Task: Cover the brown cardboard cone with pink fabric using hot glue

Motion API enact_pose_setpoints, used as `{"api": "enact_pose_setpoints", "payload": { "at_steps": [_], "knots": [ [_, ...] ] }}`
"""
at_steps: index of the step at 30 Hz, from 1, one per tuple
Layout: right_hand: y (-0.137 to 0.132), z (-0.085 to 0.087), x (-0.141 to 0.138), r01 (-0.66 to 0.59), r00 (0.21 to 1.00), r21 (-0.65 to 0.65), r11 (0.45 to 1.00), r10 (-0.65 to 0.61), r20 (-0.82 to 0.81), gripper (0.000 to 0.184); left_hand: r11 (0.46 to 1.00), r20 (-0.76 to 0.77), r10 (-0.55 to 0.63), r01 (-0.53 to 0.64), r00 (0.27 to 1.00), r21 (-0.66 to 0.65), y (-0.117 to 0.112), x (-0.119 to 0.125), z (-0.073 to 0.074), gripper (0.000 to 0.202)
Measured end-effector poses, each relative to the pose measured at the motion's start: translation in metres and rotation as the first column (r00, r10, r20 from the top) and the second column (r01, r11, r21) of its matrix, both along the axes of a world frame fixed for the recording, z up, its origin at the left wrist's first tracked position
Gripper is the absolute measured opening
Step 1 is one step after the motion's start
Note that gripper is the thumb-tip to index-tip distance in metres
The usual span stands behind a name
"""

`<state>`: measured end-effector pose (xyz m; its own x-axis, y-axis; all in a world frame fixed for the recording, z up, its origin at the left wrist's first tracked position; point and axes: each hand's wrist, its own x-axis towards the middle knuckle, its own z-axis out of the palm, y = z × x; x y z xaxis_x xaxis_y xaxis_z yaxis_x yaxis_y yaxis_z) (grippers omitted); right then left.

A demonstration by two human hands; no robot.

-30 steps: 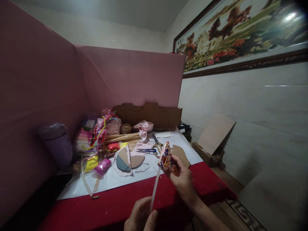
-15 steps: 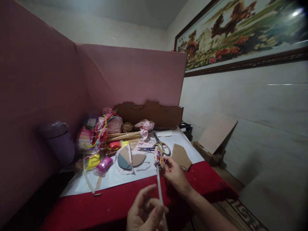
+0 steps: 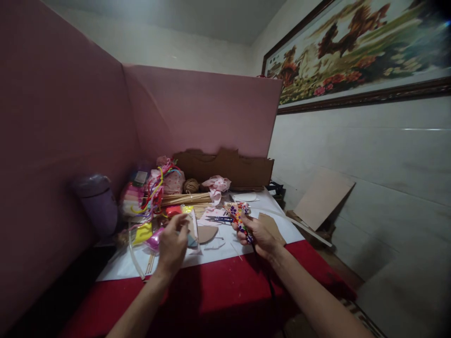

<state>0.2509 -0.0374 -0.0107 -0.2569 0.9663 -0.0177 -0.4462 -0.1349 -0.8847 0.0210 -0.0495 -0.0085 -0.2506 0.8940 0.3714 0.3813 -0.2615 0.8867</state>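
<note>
My right hand (image 3: 260, 235) is closed around a small piece of colourful flowered fabric (image 3: 238, 213), held just above the white sheet (image 3: 218, 251). A thin dark strip (image 3: 269, 286) hangs down from that hand. My left hand (image 3: 172, 244) reaches forward over the white sheet with its fingers stretched out. Its fingertips rest at a wedge-shaped blue and tan card piece (image 3: 192, 232), and nothing is in the hand.
The table has a red cloth (image 3: 211, 291). At the back left lie craft supplies: bamboo sticks (image 3: 183, 199), a twine ball (image 3: 191, 186), coloured cords (image 3: 155, 188), blue snips (image 3: 214, 218), a purple container (image 3: 97, 202). Brown cardboard (image 3: 225, 166) stands against the pink partition (image 3: 204, 112).
My left hand let go of the white strip and moved forward and left to the wedge-shaped piece. My right hand carried the flowered fabric farther out over the sheet.
</note>
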Motion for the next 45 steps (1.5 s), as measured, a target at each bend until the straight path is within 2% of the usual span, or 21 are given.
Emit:
{"api": "enact_pose_setpoints", "payload": {
  "at_steps": [1,2,5,8,13,16,20,24,27,34,38,41,43,45],
  "knots": [
    [0.001,0.001,-0.003,-0.009,1.000,0.000,1.000,0.009,0.010,0.037,0.995,-0.211,0.088,-0.094,0.973,-0.019,0.012,-0.013,0.001,0.026],
    [0.002,0.002,-0.006,-0.022,0.999,0.004,1.000,0.022,0.026,0.037,0.982,-0.398,0.128,-0.171,0.908,-0.074,0.023,-0.025,0.001,0.026],
    [0.008,0.003,-0.016,-0.076,0.992,0.042,0.996,0.072,0.103,0.039,0.967,-0.541,0.113,-0.218,0.833,-0.134,0.043,-0.051,0.002,0.025],
    [0.017,0.004,-0.026,-0.116,0.982,0.063,0.991,0.105,0.160,0.039,0.954,-0.654,0.074,-0.244,0.752,-0.173,0.054,-0.057,0.002,0.023],
    [0.033,0.005,-0.043,-0.152,0.985,0.030,0.988,0.149,0.089,0.038,0.936,-0.775,0.017,-0.283,0.632,-0.211,0.070,-0.046,0.002,0.030],
    [0.039,0.002,-0.051,-0.171,0.983,0.017,0.985,0.170,0.066,0.037,0.926,-0.807,-0.002,-0.303,0.590,-0.224,0.076,-0.039,0.003,0.030],
    [0.040,-0.011,-0.058,-0.155,0.986,0.042,0.987,0.152,0.061,0.038,0.915,-0.827,-0.016,-0.325,0.562,-0.239,0.080,-0.035,0.003,0.030],
    [0.036,-0.025,-0.062,-0.121,0.991,0.041,0.992,0.118,0.063,0.037,0.895,-0.817,-0.018,-0.355,0.577,-0.271,0.083,-0.036,-0.002,0.026],
    [0.034,-0.031,-0.064,-0.096,0.990,0.062,0.993,0.090,0.106,0.039,0.904,-0.790,-0.006,-0.334,0.614,-0.266,0.083,-0.041,-0.006,0.021],
    [0.033,-0.034,-0.067,-0.052,0.980,0.089,0.995,0.034,0.195,0.037,0.955,-0.593,0.019,-0.191,0.805,-0.229,0.084,-0.048,-0.006,0.009],
    [0.034,-0.035,-0.071,0.011,0.975,0.091,0.996,-0.031,0.219,0.039,0.963,-0.386,0.062,-0.157,0.920,-0.219,0.087,-0.045,-0.009,0.006],
    [0.035,-0.037,-0.074,0.035,0.971,0.108,0.994,-0.060,0.230,0.038,0.962,-0.165,0.063,-0.104,0.984,-0.251,0.087,-0.042,-0.010,0.011],
    [0.035,-0.039,-0.075,0.039,0.969,0.127,0.991,-0.069,0.238,0.037,0.956,0.002,0.016,-0.015,1.000,-0.292,0.084,-0.040,-0.010,0.018],
    [0.036,-0.040,-0.076,0.033,0.967,0.136,0.990,-0.066,0.248,0.038,0.937,0.163,-0.063,0.115,0.985,-0.329,0.080,-0.037,-0.007,0.027]
  ]
}}
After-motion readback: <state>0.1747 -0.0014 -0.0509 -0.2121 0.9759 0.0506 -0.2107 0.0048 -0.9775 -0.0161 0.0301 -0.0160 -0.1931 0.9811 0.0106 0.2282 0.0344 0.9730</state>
